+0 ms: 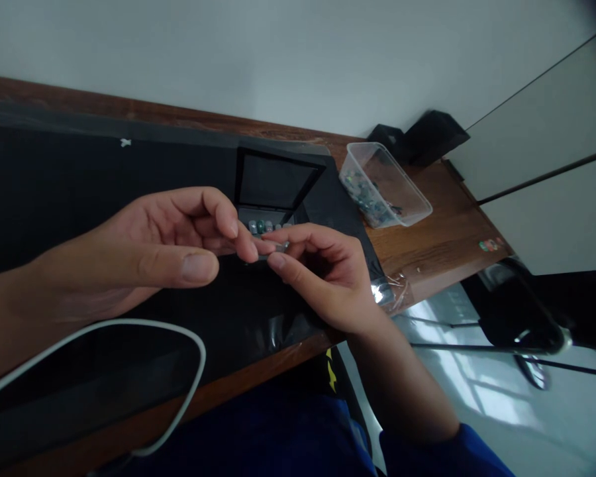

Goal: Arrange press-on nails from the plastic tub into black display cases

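Silvery-grey, a small piece (pixel 284 247) is pinched between thumb and forefinger of the right hand (pixel 332 278), before the open black box (pixel 273 180). Fingers cover most of it, so its long axis and pointing direction cannot be told. The left hand (pixel 163 242), thumb and fingers apart, reaches its fingertips beside it.

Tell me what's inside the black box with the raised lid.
Inside the black box is a row of small shiny pieces, silvery and dark green. The left hand and right hand cover its near part, so anything there is hidden.
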A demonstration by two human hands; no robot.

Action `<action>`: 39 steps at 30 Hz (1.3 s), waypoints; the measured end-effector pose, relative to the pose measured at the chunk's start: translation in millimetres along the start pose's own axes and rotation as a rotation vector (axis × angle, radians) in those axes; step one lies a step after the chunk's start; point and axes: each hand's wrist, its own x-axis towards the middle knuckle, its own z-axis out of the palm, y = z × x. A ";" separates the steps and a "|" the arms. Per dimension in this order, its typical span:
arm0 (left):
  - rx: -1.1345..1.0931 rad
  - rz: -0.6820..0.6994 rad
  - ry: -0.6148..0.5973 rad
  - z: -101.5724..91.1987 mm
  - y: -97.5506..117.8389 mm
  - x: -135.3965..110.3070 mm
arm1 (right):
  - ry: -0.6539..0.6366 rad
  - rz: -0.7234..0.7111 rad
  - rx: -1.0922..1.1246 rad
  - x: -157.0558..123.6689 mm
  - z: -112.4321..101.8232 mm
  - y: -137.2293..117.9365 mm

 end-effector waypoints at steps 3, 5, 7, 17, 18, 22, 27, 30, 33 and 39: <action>-0.016 -0.012 -0.014 -2.5 1.0 -1.2 | -0.002 0.002 0.000 0.3 -0.1 -0.5; -0.016 -0.017 -0.027 -3.6 1.7 -2.3 | -0.002 -0.007 0.007 0.3 -0.2 -1.2; -0.017 -0.025 -0.019 -3.9 1.0 -3.2 | 0.001 -0.019 0.009 0.2 -0.1 -1.6; -0.043 0.044 0.119 -3.4 -6.2 1.7 | 0.149 -0.060 -0.102 1.6 -1.8 -1.4; -0.043 0.053 0.126 -5.4 -6.4 1.7 | 0.176 -0.078 -0.113 1.7 -1.6 -0.7; -0.047 0.061 0.090 -14.2 -6.7 -1.2 | 0.226 -0.169 -0.209 0.8 1.2 5.1; 0.097 0.111 0.028 -4.8 -1.5 -5.8 | 0.134 -0.242 -0.333 -1.4 3.9 8.5; 0.174 0.154 0.065 5.9 1.3 -6.2 | 0.071 -0.246 -0.333 -2.5 4.5 6.0; 0.221 0.163 0.090 9.3 0.7 -5.8 | 0.046 -0.245 -0.337 -3.3 5.7 3.8; 0.248 0.152 0.083 3.7 -2.9 -9.8 | 0.048 -0.253 -0.342 -3.9 7.0 3.0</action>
